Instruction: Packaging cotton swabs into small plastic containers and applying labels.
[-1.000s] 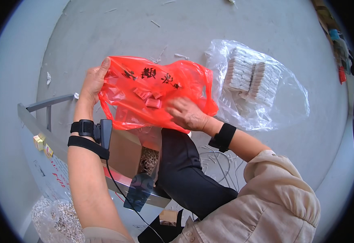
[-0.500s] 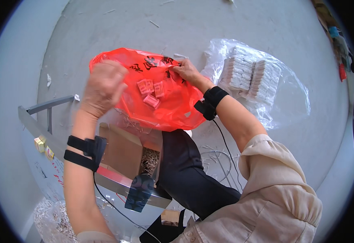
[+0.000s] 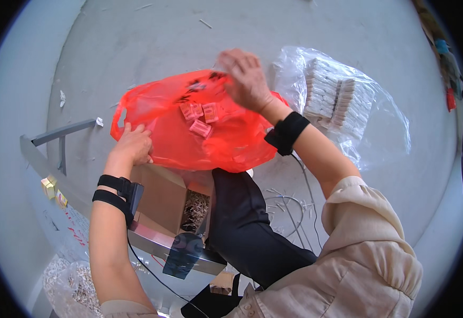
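Three pink packs (image 3: 201, 129) are lying in the red bag (image 3: 242, 142), beside the clear sack (image 3: 388, 130). The left hand (image 3: 133, 145) is touching the red bag's left side, grip unclear; the right hand (image 3: 249, 80) is hovering open above

We wore a beige shirt (image 3: 332, 286) with loose short sleeves (image 3: 361, 209) and black trousers (image 3: 245, 217). Two black straps (image 3: 112, 199) held a dark boxy device (image 3: 135, 196) on our left forearm (image 3: 109, 244); a broad black band (image 3: 291, 129) wrapped our right wrist (image 3: 275, 110). A thin dark cable (image 3: 137, 258) ran from each.
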Motion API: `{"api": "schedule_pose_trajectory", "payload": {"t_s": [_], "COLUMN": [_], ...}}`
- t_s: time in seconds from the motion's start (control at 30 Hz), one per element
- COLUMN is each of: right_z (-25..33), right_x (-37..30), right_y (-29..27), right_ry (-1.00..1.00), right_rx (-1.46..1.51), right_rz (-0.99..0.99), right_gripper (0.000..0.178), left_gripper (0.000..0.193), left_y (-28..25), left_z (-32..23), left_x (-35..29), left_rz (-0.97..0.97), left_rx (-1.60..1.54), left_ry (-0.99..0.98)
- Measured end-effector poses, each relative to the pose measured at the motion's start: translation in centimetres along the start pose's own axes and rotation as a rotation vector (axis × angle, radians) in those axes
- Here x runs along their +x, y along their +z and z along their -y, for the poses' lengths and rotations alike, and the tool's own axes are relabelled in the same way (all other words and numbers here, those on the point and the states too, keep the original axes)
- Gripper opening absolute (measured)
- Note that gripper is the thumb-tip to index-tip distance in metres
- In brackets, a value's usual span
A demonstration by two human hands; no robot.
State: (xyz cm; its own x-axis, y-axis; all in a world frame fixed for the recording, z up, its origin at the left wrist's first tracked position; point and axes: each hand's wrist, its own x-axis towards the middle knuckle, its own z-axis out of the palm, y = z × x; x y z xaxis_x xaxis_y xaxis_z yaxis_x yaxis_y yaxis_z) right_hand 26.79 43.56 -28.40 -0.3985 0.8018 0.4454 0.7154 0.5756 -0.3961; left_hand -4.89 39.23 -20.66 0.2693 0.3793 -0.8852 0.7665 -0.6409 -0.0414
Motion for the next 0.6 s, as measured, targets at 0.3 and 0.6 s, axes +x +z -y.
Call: {"api": "schedule_pose_trajectory", "payload": {"t_s": [0.3,0.6], "right_z": [-1.6,-4.6], "right_x": [0.1,1.6], "right_y": [3.0,-1.6], "right_ry": [0.097,0.119], "right_rx": [-0.165,-0.205], "right_rz": [0.293,0.358], "right_gripper": [0.035,0.023], "left_gripper": [0.072,0.015], "left_y": [-4.2,-2.6], "left_z": [-1.4,-0.6], "left_x": [0.8,2.4], "left_rz": [0.053,-0.031], "left_rx": [-0.182,-0.243], "left_ry": [-0.087,0.097]}}
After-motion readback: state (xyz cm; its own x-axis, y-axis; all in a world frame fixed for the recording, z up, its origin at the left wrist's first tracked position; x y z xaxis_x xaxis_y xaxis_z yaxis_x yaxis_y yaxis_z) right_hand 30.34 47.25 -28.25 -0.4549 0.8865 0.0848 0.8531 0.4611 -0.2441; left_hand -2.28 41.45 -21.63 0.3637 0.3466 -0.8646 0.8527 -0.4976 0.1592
